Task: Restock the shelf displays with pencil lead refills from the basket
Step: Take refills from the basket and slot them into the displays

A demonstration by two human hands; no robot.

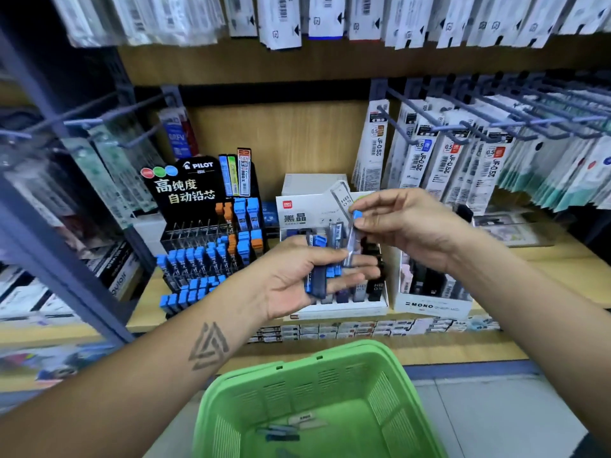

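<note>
1. Head view, centre of frame: left hand (pixel 299 276) palm-up, fingers curled round a bunch of slim lead refill tubes with blue caps (pixel 317 266); tubes lie across the palm and fingers.
2. Right hand (pixel 396 223), right of centre: thumb and fingertips pinch one clear lead refill tube with a blue cap (pixel 352 238), near its capped top end. Tube is roughly upright, slightly tilted; its lower end reaches the left hand's fingers, probably touching the bunch, contact not clear.
3. Directly behind both hands: white cardboard display box with a red logo (pixel 330 307) on the wooden shelf (pixel 545 259), holding upright dark refill cases.
4. Left of it: black tiered PILOT display stand (pixel 185 190), slots filled with blue-capped and a few orange-capped tubes.
5. Right of the white box: white MONO display box (pixel 433 305) with dark packs inside.
6. Bottom centre: green perforated plastic basket (pixel 297 391), below the shelf edge; a few refill tubes on its floor (pixel 284 431), blurred.
7. Upper right: hanging carded pen refill packs marked 0.5 (pixel 449 160) on metal pegs; more carded packs along the top edge.
8. Left forearm shows a triangular tattoo (pixel 209 347).
</note>
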